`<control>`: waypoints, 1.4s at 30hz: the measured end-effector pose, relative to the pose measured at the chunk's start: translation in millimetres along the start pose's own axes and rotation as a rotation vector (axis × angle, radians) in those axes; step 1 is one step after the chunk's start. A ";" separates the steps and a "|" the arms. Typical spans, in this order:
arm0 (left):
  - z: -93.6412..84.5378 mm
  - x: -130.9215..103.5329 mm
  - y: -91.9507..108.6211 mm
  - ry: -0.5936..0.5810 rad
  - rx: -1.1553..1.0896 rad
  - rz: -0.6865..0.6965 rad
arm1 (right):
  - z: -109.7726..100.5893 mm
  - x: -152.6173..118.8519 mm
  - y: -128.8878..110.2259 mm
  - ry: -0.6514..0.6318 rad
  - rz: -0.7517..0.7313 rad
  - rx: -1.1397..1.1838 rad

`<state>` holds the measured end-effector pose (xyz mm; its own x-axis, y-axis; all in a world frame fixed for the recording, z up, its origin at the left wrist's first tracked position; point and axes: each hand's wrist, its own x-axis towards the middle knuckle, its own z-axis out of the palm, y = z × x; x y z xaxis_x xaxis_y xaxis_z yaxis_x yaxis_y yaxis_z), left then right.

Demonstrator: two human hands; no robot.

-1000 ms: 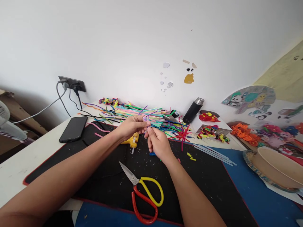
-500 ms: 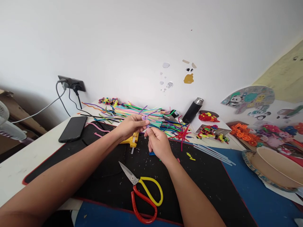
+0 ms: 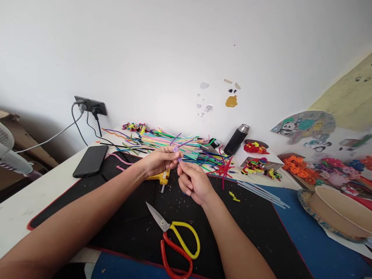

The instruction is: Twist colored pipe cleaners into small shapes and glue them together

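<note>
A small piece of purple pipe cleaner [image 3: 176, 150] is held up between my two hands, above the black mat [image 3: 128, 217]. My left hand [image 3: 159, 159] pinches it between thumb and fingers. At its lower end, the thumb and forefinger of my right hand [image 3: 194, 180] close on it; the other fingers are curled. Its exact shape is mostly covered by my fingertips. Behind my hands lies a heap of pastel pipe cleaners [image 3: 171, 141]. A yellow hot glue gun [image 3: 162, 178] rests partly hidden below my left hand. Open scissors [image 3: 171, 232] with red and yellow handles lie nearer me.
A black phone [image 3: 90, 161] is at left, and a black flask [image 3: 236, 139] leans at the back. Clear glue sticks [image 3: 261, 193], a box with pipe-cleaner figures [image 3: 257, 164] and a beige bowl [image 3: 343, 209] are at right. Yellow bits [image 3: 234, 196] lie on the mat.
My right hand has turned slightly, its lower fingers now showing more. Both hands still grip the purple pipe cleaner. The view has tilted up a little.
</note>
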<state>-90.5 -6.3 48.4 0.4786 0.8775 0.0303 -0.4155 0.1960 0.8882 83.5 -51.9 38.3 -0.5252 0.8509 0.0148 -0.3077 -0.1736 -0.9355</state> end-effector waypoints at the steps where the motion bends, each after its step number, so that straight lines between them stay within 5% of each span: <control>1: -0.4 0.8 -0.1 0.009 0.010 0.009 | -0.6 0.8 0.7 0.021 -0.012 -0.039; 12: 4.1 4.1 0.2 0.145 0.244 0.025 | -10.4 5.6 8.3 0.306 -0.212 -0.602; 21: 3.2 4.3 -5.2 0.123 0.110 0.049 | -5.4 7.2 4.1 0.209 -0.061 -0.140; 31: 4.6 2.5 -5.6 0.023 -0.018 0.028 | -4.3 0.2 -9.1 0.072 0.066 0.121; 36: 7.8 2.2 -3.1 0.059 0.009 0.045 | -5.8 2.4 -5.3 0.088 0.039 0.099; 42: 9.2 3.7 -1.9 0.102 0.171 0.100 | -10.8 7.8 6.0 0.226 -0.111 -0.205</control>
<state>-80.8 -7.4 51.0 0.3577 0.9301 0.0834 -0.3159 0.0364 0.9481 86.1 -40.9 29.1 -0.3010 0.9515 0.0637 -0.1750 0.0105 -0.9845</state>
